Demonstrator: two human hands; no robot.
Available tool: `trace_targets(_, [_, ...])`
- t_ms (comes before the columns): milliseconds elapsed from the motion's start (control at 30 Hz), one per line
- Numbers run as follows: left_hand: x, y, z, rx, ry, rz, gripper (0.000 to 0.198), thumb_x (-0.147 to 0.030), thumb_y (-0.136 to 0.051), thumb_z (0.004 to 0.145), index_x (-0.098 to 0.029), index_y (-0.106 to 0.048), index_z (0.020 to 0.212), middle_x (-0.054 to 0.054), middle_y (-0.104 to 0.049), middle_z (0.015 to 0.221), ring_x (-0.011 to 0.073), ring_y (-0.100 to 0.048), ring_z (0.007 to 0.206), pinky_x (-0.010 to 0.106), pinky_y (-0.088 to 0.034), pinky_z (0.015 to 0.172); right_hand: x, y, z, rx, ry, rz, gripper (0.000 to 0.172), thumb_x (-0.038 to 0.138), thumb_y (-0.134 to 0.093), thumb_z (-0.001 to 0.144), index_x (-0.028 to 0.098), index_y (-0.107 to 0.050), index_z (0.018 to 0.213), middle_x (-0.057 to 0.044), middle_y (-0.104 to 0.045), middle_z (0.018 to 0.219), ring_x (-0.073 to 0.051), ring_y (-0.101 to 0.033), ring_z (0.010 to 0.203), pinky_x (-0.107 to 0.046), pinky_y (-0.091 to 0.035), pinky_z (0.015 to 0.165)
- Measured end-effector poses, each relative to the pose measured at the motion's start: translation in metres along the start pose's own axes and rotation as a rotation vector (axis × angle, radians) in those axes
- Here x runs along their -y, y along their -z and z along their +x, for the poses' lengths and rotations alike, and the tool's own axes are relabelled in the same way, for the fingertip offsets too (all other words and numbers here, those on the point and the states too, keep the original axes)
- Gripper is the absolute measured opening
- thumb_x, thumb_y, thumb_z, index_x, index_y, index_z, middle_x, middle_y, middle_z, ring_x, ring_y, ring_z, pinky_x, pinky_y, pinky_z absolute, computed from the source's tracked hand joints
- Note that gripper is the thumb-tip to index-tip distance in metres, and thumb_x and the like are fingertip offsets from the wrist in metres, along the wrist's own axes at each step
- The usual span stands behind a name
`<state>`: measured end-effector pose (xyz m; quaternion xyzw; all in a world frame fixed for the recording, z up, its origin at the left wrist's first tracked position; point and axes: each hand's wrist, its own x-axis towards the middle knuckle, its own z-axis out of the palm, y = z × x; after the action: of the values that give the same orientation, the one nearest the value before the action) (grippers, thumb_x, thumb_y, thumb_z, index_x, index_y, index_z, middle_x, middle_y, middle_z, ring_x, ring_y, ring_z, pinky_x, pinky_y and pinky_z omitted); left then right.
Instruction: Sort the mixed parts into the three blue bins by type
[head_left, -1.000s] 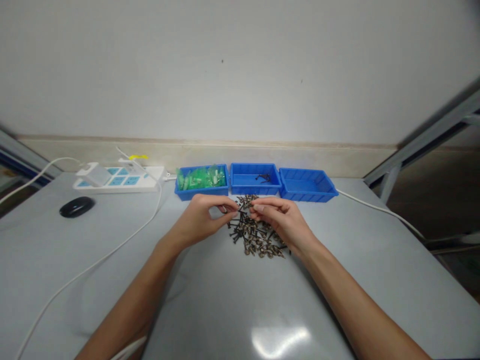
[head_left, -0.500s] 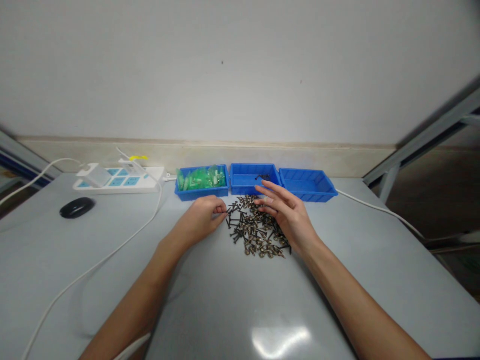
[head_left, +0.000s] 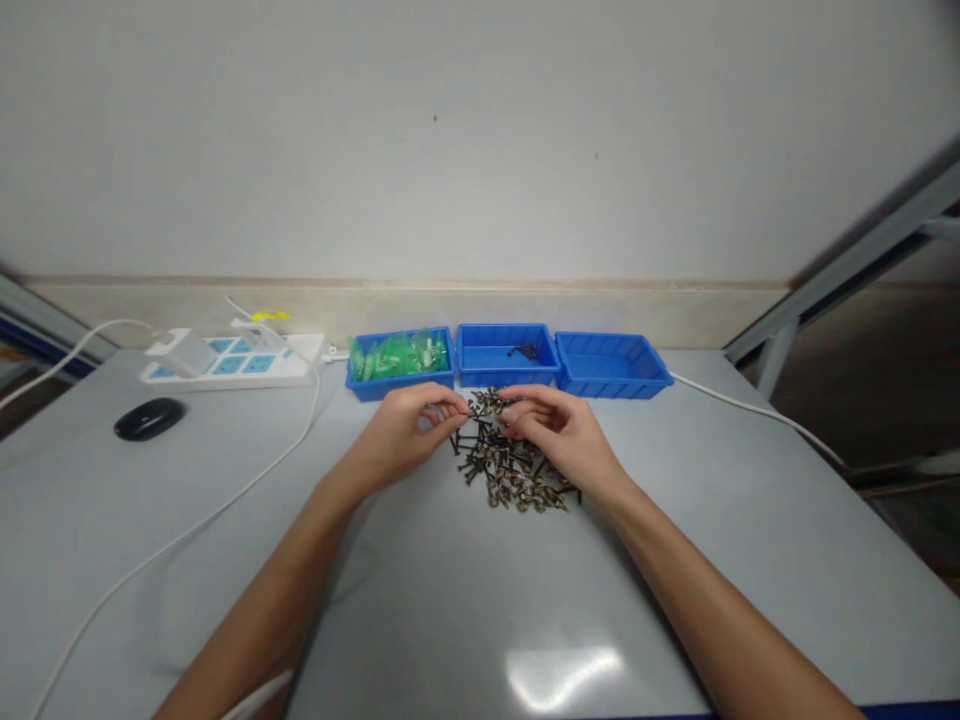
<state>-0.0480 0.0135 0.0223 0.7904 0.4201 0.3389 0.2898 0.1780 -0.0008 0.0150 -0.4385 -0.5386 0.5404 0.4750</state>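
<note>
A loose pile of screws [head_left: 510, 470], some black and some bronze-coloured with ring-like heads, lies mid-table. At its left edge my left hand [head_left: 409, 425] is closed in a pinch, with a thin dark screw [head_left: 470, 414] at the fingertips. My right hand [head_left: 566, 430] reaches over the pile's right side, thumb and fingers drawn together close to the screws. Whatever those fingers hold, if anything, cannot be made out. Behind the pile, the middle blue bin [head_left: 495, 378] contains several black screws [head_left: 525, 352].
The left blue bin [head_left: 401, 388] holds green plastic packets [head_left: 405, 354]; the right blue bin [head_left: 615, 385] stands beside the middle one. At left are a white power strip [head_left: 292, 374], a black mouse [head_left: 150, 419] and a white cable [head_left: 217, 520]. A wall rises behind the bins.
My right hand has come down from near the middle bin to the pile, and its spread fingers have closed. My left hand has shifted slightly right, still pinched.
</note>
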Motion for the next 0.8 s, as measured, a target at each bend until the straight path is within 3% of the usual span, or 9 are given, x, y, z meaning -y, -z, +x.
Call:
trace_targets(133, [-0.004, -0.004, -0.001, 0.03, 0.022, -0.117, 0.01, -0.023, -0.065, 0.091, -0.017, -0.072, 0.095, 0.005, -0.073, 0.095, 0.0155, -0.067, 0.086, 0.027, -0.055, 0.078, 0.0, -0.003, -0.003, 0.12, -0.064, 0.007, 0.026, 0.032, -0.084, 0.072, 0.02, -0.078, 0.095, -0.003, -0.078, 0.079, -0.016, -0.073, 0.072, -0.03, -0.058, 0.071])
trace_targets(267, [-0.007, -0.006, 0.0, 0.027, 0.046, -0.149, 0.01, -0.022, -0.066, 0.09, -0.016, -0.072, 0.094, 0.005, -0.073, 0.094, 0.0159, -0.067, 0.086, 0.028, -0.056, 0.079, 0.0, -0.004, -0.004, 0.157, -0.1, 0.066, 0.024, 0.033, -0.085, 0.072, 0.02, -0.079, 0.091, -0.004, -0.078, 0.076, -0.018, -0.075, 0.073, -0.034, -0.061, 0.076])
trace_targets(600, [-0.014, -0.007, 0.001, 0.056, 0.034, -0.153, 0.009, -0.02, -0.065, 0.09, -0.015, -0.073, 0.092, 0.006, -0.074, 0.092, 0.016, -0.066, 0.083, 0.028, -0.055, 0.076, 0.001, -0.004, -0.004, 0.12, -0.122, 0.149, 0.023, 0.035, -0.087, 0.071, 0.022, -0.079, 0.088, -0.004, -0.078, 0.076, -0.017, -0.074, 0.071, -0.035, -0.06, 0.075])
trace_targets(800, [-0.01, -0.002, 0.0, 0.098, -0.019, 0.054, 0.007, -0.018, -0.068, 0.088, -0.018, -0.072, 0.094, 0.003, -0.073, 0.088, 0.0142, -0.064, 0.077, 0.026, -0.05, 0.072, -0.007, -0.001, 0.001, 0.037, -0.093, 0.127, 0.02, 0.038, -0.085, 0.073, 0.02, -0.079, 0.081, -0.004, -0.076, 0.073, -0.014, -0.069, 0.063, -0.028, -0.055, 0.065])
